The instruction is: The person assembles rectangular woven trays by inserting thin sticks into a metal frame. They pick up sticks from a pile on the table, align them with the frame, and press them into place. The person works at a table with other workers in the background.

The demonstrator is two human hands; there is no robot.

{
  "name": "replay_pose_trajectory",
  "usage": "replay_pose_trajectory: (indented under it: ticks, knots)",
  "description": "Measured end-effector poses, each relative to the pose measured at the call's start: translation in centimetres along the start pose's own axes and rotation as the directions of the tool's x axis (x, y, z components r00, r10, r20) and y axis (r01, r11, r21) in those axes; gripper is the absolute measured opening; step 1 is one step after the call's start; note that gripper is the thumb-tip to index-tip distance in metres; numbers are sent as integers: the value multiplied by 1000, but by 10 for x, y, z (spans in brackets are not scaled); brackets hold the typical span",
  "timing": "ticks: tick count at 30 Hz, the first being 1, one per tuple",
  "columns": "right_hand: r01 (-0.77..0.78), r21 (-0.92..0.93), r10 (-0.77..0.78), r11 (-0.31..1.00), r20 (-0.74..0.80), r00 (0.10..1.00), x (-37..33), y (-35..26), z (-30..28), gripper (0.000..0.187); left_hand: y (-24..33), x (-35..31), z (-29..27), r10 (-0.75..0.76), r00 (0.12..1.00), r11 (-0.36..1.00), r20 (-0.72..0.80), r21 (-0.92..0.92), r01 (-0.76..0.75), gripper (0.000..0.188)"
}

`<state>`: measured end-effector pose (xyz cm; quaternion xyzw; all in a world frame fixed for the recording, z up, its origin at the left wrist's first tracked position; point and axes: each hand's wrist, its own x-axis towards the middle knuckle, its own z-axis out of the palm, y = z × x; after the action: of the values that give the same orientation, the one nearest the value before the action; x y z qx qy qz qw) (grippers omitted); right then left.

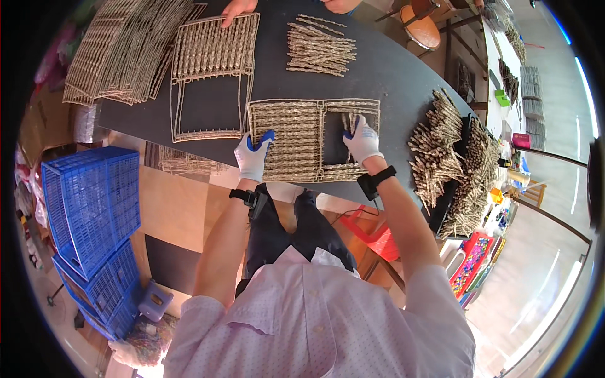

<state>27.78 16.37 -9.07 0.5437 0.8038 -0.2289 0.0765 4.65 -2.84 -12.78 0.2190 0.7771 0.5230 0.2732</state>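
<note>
A two-part wire frame lies on the dark table in front of me, close to its near edge. Rows of tan twisted strips fill its left half, while the right half is mostly open. My left hand, in a white glove with blue fingertips, grips the frame's lower left edge with the thumb on top. Over the open half, my right hand, gloved alike, is closed on a few twisted strips; its fingertips are partly hidden.
Beyond lies a similar half-filled frame, touched by another person's hand. Loose strips lie at the table's far side, bundled strips at the right. Stacked panels stand far left; blue crates are on the floor.
</note>
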Motion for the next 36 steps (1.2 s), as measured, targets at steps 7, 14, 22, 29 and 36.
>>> replay_pose_trajectory:
  ticks: [7,14,22,29,36]
  knots:
    - [97,798,-72,594,-68,995,-10,12,-16,30,8,2,-3,-143,988,990,62,-12,144,26]
    - [539,193,-558,820,59,828,-40,6,-67,31,0,-3,-2,24,1000,1000,13,-16,-23,32]
    - [467,-149,-461,872,74,884,-102,71,-61,29,-2,3,-3,-163,986,987,22,9,163,30]
    - [148,-322,-108,935,138,985,-172,188,-59,28,3,9,-9,-303,953,910,24,305,281,48]
    - [49,-484,-65,874,-17,998,-207,263,-7,24,14,16,-17,-511,845,859,156,114,499,56]
